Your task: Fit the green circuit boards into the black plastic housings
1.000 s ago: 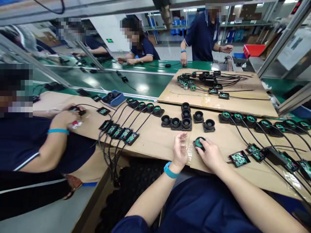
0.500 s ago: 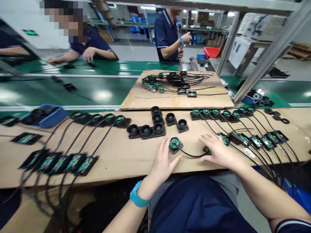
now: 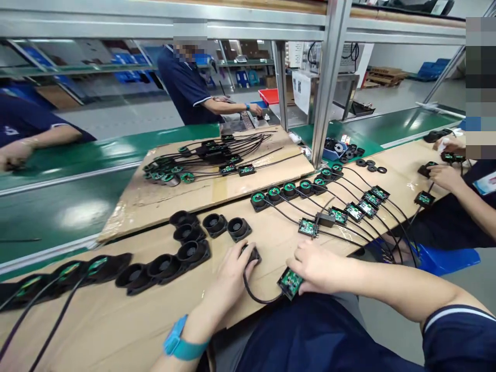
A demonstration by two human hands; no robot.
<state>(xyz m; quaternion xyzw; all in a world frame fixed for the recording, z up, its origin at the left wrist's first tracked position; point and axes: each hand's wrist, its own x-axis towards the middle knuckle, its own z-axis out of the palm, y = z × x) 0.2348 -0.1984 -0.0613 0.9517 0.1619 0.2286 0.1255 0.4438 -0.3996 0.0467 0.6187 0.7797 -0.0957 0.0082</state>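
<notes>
My left hand (image 3: 232, 271) is closed around a black round housing (image 3: 254, 253) on a square base, and its fingers cover much of it. A black cable (image 3: 256, 298) curves from that housing to a small open black case with a green circuit board (image 3: 291, 283). My right hand (image 3: 312, 266) grips this case between thumb and fingers at the cardboard's near edge, board side up. Just beyond my right hand lies another open circuit-board case (image 3: 308, 226), beside a ribbed black block (image 3: 325, 219).
Several empty black housings (image 3: 189, 253) stand left of my hands. A row of wired housings (image 3: 274, 193) with cables runs to the right. Cabled boards lie on a raised cardboard sheet (image 3: 209, 194). A metal post (image 3: 327, 88) rises behind. A co-worker's hands (image 3: 445, 175) work at right.
The view has swung to the right. My left hand, beside the housing before, now closes around it. My right hand now holds the circuit-board case, turned with its board in sight.
</notes>
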